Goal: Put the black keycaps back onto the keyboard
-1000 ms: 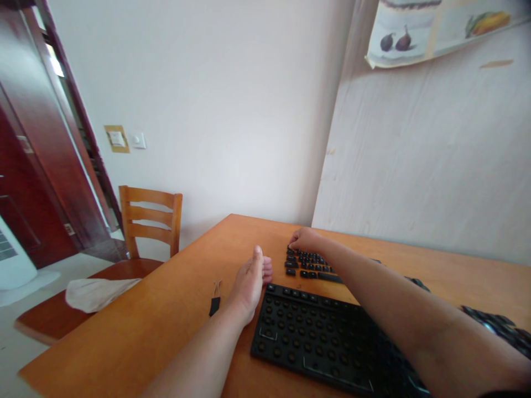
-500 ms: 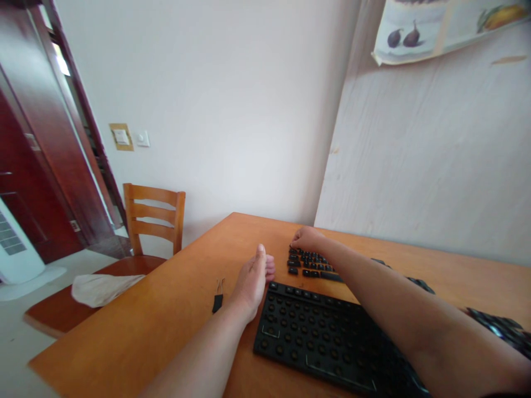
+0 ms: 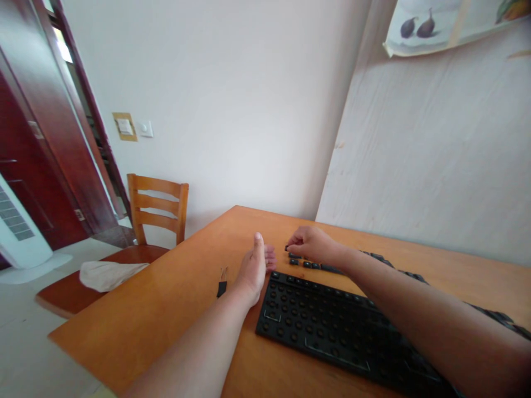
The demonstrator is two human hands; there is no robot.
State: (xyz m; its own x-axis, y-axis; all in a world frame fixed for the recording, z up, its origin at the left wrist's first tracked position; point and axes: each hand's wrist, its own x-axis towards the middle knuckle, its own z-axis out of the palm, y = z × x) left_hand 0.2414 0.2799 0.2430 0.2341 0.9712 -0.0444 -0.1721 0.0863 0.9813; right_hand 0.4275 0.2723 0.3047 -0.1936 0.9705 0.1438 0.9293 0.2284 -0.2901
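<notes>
A black keyboard (image 3: 315, 320) lies on the wooden table, most of its keycaps off and the round switch posts bare; a top row of caps is still on it. My left hand (image 3: 256, 271) rests on edge by the keyboard's far left corner, thumb up and fingers stretched out, holding nothing. Beyond the keyboard, my right hand (image 3: 313, 243) reaches over rows of loose keycaps (image 3: 307, 265). Its thumb and fingers pinch together at a small black keycap (image 3: 287, 248) at the left end of those rows. My right forearm hides part of the keyboard and the caps.
A keycap puller (image 3: 222, 287) with wire loops lies left of my left hand. More loose keycaps (image 3: 377, 257) spread toward the right. A wooden chair (image 3: 160, 204) with a white cloth (image 3: 103, 275) stands at the table's left edge. The wall (image 3: 249, 110) rises behind the table.
My right hand has shifted slightly, with the keycap now showing at its fingertips and its palm covering more of the loose caps. The left hand keeps its pose. The view has tilted slightly.
</notes>
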